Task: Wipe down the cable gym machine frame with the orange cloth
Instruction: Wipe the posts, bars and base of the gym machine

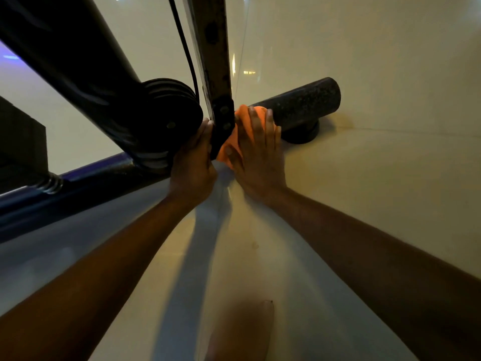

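The orange cloth (235,142) is pressed against the right side of a black bolted bracket (222,121) at the foot of a worn upright post (214,48) of the cable machine frame. My right hand (256,157) lies over the cloth, fingers spread and fairly straight, pressing it to the bracket and to the black cylindrical bar (302,102) behind. My left hand (194,162) rests against the left side of the bracket, next to a stack of black round discs (171,113). Its fingertips are hidden behind the post.
A thick black diagonal tube (70,48) crosses the upper left. A dark base rail (78,186) with a coil spring (52,182) runs along the left. A thin black cable (183,45) runs beside the post. Pale glossy floor tiles (364,191) surround the base.
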`<state>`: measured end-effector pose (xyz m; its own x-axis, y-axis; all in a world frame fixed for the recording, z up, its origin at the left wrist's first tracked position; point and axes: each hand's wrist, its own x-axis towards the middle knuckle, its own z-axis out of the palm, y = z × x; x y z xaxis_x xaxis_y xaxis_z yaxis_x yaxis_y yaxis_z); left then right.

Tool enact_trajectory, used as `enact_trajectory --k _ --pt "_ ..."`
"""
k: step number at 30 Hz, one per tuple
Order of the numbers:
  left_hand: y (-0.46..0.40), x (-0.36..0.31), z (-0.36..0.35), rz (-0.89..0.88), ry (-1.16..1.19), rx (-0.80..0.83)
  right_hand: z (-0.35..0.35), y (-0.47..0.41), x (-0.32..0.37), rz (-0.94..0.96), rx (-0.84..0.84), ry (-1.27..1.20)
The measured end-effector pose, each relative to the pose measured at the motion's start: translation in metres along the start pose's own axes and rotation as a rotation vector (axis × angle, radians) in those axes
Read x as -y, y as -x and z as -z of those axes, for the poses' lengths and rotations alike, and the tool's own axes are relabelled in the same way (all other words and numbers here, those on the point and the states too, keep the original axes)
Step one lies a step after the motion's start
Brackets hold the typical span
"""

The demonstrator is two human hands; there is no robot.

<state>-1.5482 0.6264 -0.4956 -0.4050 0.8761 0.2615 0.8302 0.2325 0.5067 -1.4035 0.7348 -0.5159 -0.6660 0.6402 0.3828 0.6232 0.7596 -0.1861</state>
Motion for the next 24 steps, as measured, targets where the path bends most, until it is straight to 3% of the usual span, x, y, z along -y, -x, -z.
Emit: enact_trajectory --k 5,10,14,20,24 --pt "0.015 -0.002 0.01 -0.048 -0.053 0.011 -0.004 -0.005 -0.027 0.077 -0.057 0.111" --pt "0.011 -0.008 0.015 -0.009 0.068 0.023 -0.012 -0.01 0.02 -0.163 -0.062 -0.004" --pt "0.01 -0.011 0.011 0.024 0.122 0.001 -0.007 -0.006 -0.026 0.066 -0.016 0.149" --pt "0.003 0.0 0.007 -0.013 0.198 0.057 -0.014 -0.007 0.029 -0.219 -0.049 -0.058" --pt "0.004 -0.003 0.005 0.039 0.176 0.021 -0.016 -0.004 -0.017 -0.001 -0.046 0.117"
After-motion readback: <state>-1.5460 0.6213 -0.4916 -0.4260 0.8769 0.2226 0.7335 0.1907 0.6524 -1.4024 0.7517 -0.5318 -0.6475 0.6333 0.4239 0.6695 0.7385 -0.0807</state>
